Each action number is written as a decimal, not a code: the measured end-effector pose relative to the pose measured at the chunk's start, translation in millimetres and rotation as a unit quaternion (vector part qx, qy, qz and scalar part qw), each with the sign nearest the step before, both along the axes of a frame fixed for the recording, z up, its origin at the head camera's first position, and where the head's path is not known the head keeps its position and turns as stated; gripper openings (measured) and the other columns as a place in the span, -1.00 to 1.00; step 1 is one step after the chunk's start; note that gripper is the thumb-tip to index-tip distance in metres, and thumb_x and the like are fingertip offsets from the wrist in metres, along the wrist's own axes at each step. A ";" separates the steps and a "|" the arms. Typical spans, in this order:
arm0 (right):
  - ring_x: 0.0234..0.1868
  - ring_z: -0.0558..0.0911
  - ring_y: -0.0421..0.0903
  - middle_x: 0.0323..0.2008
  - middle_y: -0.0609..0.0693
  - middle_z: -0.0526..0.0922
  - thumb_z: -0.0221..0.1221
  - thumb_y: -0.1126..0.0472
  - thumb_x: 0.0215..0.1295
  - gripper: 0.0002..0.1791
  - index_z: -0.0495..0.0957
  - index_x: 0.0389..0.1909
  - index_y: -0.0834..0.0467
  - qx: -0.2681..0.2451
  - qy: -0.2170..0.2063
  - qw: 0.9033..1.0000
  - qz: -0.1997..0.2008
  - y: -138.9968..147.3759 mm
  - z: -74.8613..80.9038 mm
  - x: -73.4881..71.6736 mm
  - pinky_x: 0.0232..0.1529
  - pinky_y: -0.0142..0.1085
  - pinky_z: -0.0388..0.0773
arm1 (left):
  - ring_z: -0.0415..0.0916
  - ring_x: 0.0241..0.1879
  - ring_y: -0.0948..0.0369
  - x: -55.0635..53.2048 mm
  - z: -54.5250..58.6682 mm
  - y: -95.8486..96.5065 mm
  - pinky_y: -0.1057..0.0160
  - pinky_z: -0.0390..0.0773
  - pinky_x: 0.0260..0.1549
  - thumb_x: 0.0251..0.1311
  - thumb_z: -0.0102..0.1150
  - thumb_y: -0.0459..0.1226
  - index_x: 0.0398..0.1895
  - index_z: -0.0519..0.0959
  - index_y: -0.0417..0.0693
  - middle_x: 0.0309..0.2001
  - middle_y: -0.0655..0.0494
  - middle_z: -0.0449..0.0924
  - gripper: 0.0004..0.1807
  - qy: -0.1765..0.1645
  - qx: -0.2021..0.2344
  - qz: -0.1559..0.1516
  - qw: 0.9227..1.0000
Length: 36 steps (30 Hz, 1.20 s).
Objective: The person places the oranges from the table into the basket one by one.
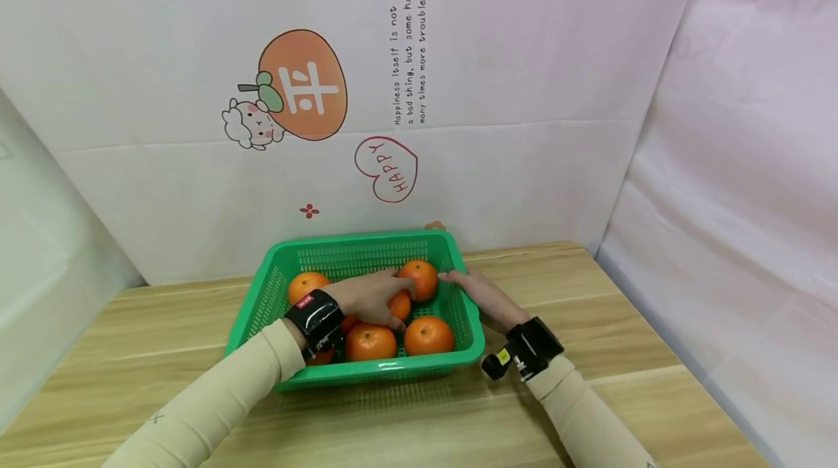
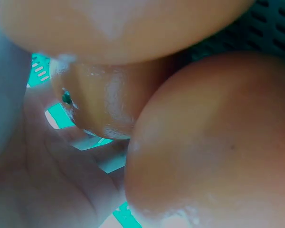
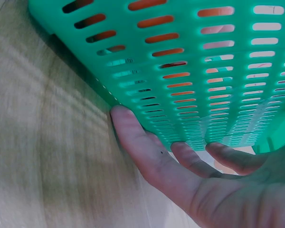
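In the head view, a green plastic basket with slotted walls holds several oranges. My left hand reaches down into it, thumb and fingers spread around an orange in the middle. The left wrist view shows that orange beyond the palm, with two others large in front. Another orange lies right at the left fingertips. On the basket's right side, my right hand grips the wall, one digit over the rim. Its other fingers press the slotted outside, low by the table in the right wrist view.
The basket stands on a wood-grain table, close to a white printed cloth hanging behind. White cloth also hangs at the right and left. Nearer oranges line the basket's front wall. Each wrist carries a black camera.
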State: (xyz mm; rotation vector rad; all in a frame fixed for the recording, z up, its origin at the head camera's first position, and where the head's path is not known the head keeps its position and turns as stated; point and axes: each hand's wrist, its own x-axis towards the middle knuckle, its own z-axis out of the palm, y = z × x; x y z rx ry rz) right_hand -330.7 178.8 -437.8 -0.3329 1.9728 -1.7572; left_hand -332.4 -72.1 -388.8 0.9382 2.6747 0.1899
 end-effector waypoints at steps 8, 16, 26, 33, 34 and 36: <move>0.36 0.59 0.29 0.43 0.31 0.49 -0.03 -0.11 0.59 -0.24 0.09 0.65 0.16 -0.001 0.002 1.000 0.006 0.3 0.4 0.3 0.12 -0.02 0.76 | 0.46 -0.04 0.14 0.1 0.0 -0.7 0.10 0.59 -0.04 0.21 0.46 0.04 0.30 0.54 0.22 0.18 0.01 0.46 -0.41 -0.006 0.005 -0.003 1.000; 0.37 0.58 0.30 0.44 0.32 0.48 -0.04 -0.10 0.60 -0.24 0.08 0.65 0.16 -0.005 0.005 1.000 0.010 -0.4 -0.5 0.2 0.13 -0.02 0.76 | 0.46 0.03 0.13 0.4 0.9 -3.0 0.04 0.60 0.06 0.26 0.41 0.05 0.34 0.53 0.20 0.24 0.00 0.49 -0.41 -0.009 0.005 -0.016 1.000; 0.36 0.60 0.28 0.44 0.34 0.47 -0.03 -0.10 0.58 -0.22 0.07 0.65 0.20 -0.001 0.009 1.000 0.004 0.7 0.4 -2.2 0.13 -0.04 0.76 | 0.46 0.10 0.16 3.7 12.8 -16.1 0.04 0.54 0.23 0.38 0.30 0.05 0.37 0.58 0.19 0.16 0.11 0.60 -0.46 0.007 0.049 -0.041 0.998; 0.40 0.56 0.31 0.47 0.36 0.42 -0.05 -0.09 0.59 -0.20 -0.01 0.67 0.19 -0.004 0.007 1.000 0.009 -0.2 0.1 -2.4 0.16 -0.03 0.75 | 0.51 0.21 0.12 6.9 24.2 -31.4 -0.01 0.55 0.33 0.42 0.27 0.01 0.37 0.58 0.09 0.27 0.09 0.60 -0.48 0.036 0.085 -0.015 0.996; 0.40 0.55 0.31 0.47 0.37 0.41 -0.05 -0.09 0.59 -0.20 -0.01 0.67 0.19 -0.005 0.006 1.000 0.009 -0.4 -0.3 -2.3 0.16 -0.03 0.75 | 0.51 0.24 0.10 7.6 25.8 -34.0 -0.03 0.55 0.34 0.42 0.27 0.02 0.37 0.57 0.09 0.29 0.09 0.59 -0.48 0.042 0.089 -0.008 0.995; 0.40 0.55 0.32 0.47 0.38 0.41 -0.06 -0.08 0.60 -0.20 -0.02 0.67 0.21 -0.006 0.007 1.000 0.012 0.0 -0.7 -2.1 0.16 -0.03 0.75 | 0.52 0.26 0.09 9.4 30.0 -39.4 -0.04 0.56 0.34 0.42 0.27 0.02 0.36 0.57 0.11 0.29 0.09 0.58 -0.49 0.057 0.095 0.006 0.994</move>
